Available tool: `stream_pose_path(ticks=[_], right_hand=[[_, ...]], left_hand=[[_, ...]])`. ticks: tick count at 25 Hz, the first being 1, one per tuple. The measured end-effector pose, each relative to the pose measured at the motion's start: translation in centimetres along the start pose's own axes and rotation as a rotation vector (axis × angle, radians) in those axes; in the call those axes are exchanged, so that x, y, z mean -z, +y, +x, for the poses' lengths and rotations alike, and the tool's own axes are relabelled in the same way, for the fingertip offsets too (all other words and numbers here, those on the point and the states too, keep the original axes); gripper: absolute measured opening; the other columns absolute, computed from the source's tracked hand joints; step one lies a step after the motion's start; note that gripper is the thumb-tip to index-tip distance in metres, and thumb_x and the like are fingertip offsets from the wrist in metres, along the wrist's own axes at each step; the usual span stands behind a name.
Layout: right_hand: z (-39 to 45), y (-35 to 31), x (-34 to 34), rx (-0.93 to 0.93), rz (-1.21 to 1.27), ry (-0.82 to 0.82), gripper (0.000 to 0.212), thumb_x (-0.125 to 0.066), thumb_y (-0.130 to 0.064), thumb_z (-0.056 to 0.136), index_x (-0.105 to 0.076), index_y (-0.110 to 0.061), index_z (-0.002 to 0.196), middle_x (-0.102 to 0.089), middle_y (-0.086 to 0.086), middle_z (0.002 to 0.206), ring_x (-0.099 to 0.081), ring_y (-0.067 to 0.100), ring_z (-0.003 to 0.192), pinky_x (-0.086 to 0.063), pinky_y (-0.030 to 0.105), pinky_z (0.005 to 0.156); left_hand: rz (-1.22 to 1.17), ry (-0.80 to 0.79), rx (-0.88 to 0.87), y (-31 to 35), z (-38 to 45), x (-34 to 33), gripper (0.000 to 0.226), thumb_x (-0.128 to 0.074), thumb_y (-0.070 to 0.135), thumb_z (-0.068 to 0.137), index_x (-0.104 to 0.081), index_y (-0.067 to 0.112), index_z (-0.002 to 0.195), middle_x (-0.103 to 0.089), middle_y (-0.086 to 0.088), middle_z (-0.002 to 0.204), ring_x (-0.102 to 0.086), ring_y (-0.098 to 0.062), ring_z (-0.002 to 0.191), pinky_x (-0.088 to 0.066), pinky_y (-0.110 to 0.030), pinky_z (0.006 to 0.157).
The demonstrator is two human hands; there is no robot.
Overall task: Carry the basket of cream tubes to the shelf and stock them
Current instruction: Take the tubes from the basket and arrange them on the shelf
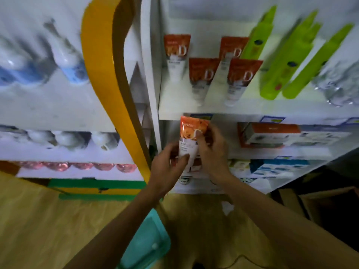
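Observation:
Both my hands hold one orange-and-white cream tube (189,136) upright in front of the white shelf (194,111), just below its front edge. My left hand (167,167) grips the tube's lower white end. My right hand (211,146) holds its right side, fingers over the orange part. Several matching tubes (204,78) stand in two rows on the shelf above. The teal basket (147,241) hangs low under my left forearm; its inside is hidden.
Tall green bottles (279,61) and clear bottles (336,84) stand right of the tubes. Orange and white boxes (272,134) fill the shelf below. A yellow curved panel (108,74) divides off the left shelves of white and blue bottles (68,61). The floor is wood.

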State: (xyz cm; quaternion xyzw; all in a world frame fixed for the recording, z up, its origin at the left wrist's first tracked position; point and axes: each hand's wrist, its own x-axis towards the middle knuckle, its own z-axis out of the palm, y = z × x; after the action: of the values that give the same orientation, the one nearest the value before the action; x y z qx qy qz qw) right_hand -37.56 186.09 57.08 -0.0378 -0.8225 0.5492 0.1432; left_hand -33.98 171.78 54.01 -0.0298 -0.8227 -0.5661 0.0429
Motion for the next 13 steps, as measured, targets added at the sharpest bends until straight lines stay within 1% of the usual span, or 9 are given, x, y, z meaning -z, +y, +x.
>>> stream_pose_path(ticks=[3, 5, 7, 8, 10, 13], right_hand=[[2.5, -3.4, 0.5, 0.018, 0.039, -0.093, 0.029, -0.056, -0.037, 0.097, -0.063, -0.021, 0.120, -0.073, -0.005, 0.107, -0.069, 0.003, 0.093, -0.057, 0.023, 0.078], [4.4, -5.3, 0.7, 0.011, 0.100, -0.156, 0.031, -0.057, -0.038, 0.097, -0.064, -0.023, 0.123, -0.072, -0.005, 0.113, -0.069, 0.005, 0.099, -0.058, 0.027, 0.083], [5.5, -6.1, 1.1, 0.029, 0.099, -0.140, 0.030, -0.058, -0.041, 0.095, -0.065, -0.025, 0.120, -0.072, -0.007, 0.113, -0.069, 0.006, 0.099, -0.060, 0.034, 0.083], [5.8, -6.2, 1.4, 0.028, 0.072, -0.101, 0.029, -0.058, -0.041, 0.095, -0.065, -0.025, 0.118, -0.072, -0.008, 0.111, -0.069, 0.005, 0.096, -0.061, 0.036, 0.082], [6.2, -5.8, 2.0, -0.008, -0.001, -0.019, 0.031, -0.060, -0.038, 0.095, -0.063, -0.022, 0.121, -0.071, -0.007, 0.114, -0.068, 0.006, 0.091, -0.060, 0.038, 0.080], [7.0, -5.0, 2.4, -0.073, -0.099, 0.043, 0.043, -0.062, -0.039, 0.093, -0.057, -0.021, 0.132, -0.069, -0.002, 0.119, -0.067, 0.012, 0.091, -0.059, 0.042, 0.083]], left_hand=[[-0.024, 0.036, -0.012, 2.9, 1.9, 1.3, 0.039, -0.065, 0.037, 0.093, -0.057, 0.020, 0.127, -0.070, 0.009, 0.118, -0.068, -0.003, 0.106, -0.059, -0.030, 0.088], [-0.049, 0.070, -0.018, 4.5, 3.6, 2.0, 0.040, -0.063, 0.036, 0.095, -0.056, 0.019, 0.130, -0.069, 0.009, 0.121, -0.067, -0.005, 0.110, -0.057, -0.032, 0.092], [-0.061, 0.122, -0.026, 6.0, 5.0, 2.4, 0.036, -0.062, 0.030, 0.097, -0.054, 0.017, 0.129, -0.069, 0.007, 0.122, -0.066, -0.004, 0.112, -0.056, -0.032, 0.094], [-0.063, 0.146, -0.027, 6.5, 5.6, 2.4, 0.033, -0.061, 0.027, 0.098, -0.054, 0.017, 0.129, -0.068, 0.007, 0.122, -0.065, -0.003, 0.112, -0.055, -0.031, 0.095], [-0.063, 0.174, -0.012, 7.2, 6.4, 2.2, 0.034, -0.059, 0.025, 0.099, -0.051, 0.019, 0.131, -0.065, 0.009, 0.125, -0.063, -0.001, 0.113, -0.054, -0.025, 0.097], [-0.055, 0.228, 0.003, 7.7, 6.8, 1.0, 0.037, -0.055, 0.024, 0.100, -0.049, 0.014, 0.135, -0.062, 0.008, 0.128, -0.060, 0.005, 0.111, -0.050, -0.010, 0.091]])
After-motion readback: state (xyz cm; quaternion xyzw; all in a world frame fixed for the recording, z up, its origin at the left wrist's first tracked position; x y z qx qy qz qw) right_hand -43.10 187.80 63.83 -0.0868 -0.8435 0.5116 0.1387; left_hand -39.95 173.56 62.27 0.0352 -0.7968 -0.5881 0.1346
